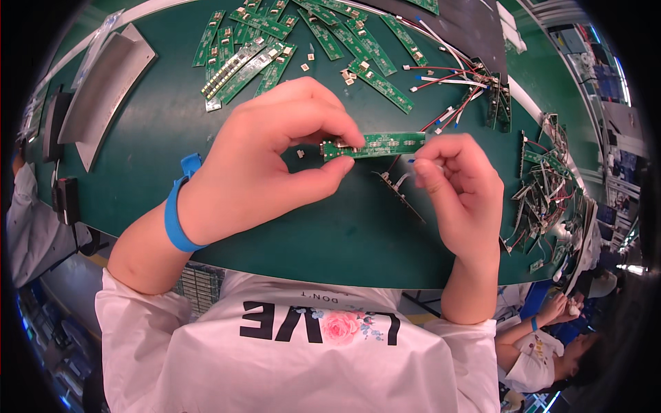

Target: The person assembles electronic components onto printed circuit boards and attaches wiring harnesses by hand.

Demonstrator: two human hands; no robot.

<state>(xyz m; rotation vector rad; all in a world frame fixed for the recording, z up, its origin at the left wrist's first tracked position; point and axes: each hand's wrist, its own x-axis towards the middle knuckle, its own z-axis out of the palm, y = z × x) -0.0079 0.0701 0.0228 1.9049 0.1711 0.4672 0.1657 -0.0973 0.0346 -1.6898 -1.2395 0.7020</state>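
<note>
- Person's white short-sleeved shirt point(289, 372), with dark lettering and a pink rose print, at the near edge of the table.
- Left hand point(268, 155), with a bright blue band point(177, 217) on its wrist: thumb and forefinger are clamped on the left end of a narrow green printed circuit board point(396, 143).
- The circuit board lies between the two hands, its long side running left to right.
- Right hand point(463, 189): fingers curled, thumb close to the forefinger, at the board's right end; whether they grip the board or a wire cannot be told.
- Slim dark component strip point(401, 197), set aslant on the dark green tabletop point(296, 241), just beside the right hand.
- Small cream connector point(300, 153), near the left hand's fingers.
- Tangled heap of wired boards point(544, 199), to the right of the right hand.
- Curved grey sheet point(113, 86), at the left.
- Dark strips with red and white leads point(497, 100), beyond the right hand.
- Loose cream connectors point(349, 77) and scattered green boards point(375, 51), overlapping at the far side.
</note>
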